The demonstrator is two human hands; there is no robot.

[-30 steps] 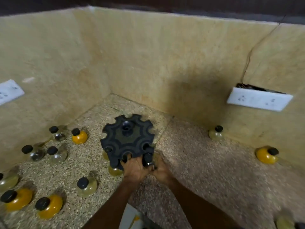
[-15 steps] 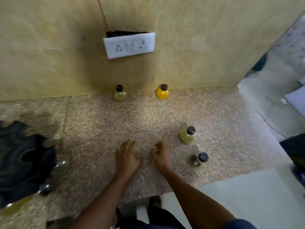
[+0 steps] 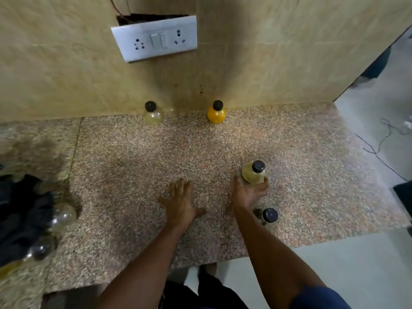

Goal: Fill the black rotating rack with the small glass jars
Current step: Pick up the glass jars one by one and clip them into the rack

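The right hand (image 3: pixel 249 192) cups an upright jar (image 3: pixel 253 173); the rack (image 3: pixel 20 219) lies far left (nearer the spread left hand (image 3: pixel 180 202)).

A speckled stone counter (image 3: pixel 138 157) fills the middle of the frame, backed by a beige wall with a white socket plate (image 3: pixel 156 37) at upper centre. The right hand (image 3: pixel 248 192) grips a pale yellow jar (image 3: pixel 253 173) at centre right. The left hand (image 3: pixel 180 201) lies flat, fingers spread. A black rack (image 3: pixel 20 219), blurred, perhaps holding jars, sits at left edge.
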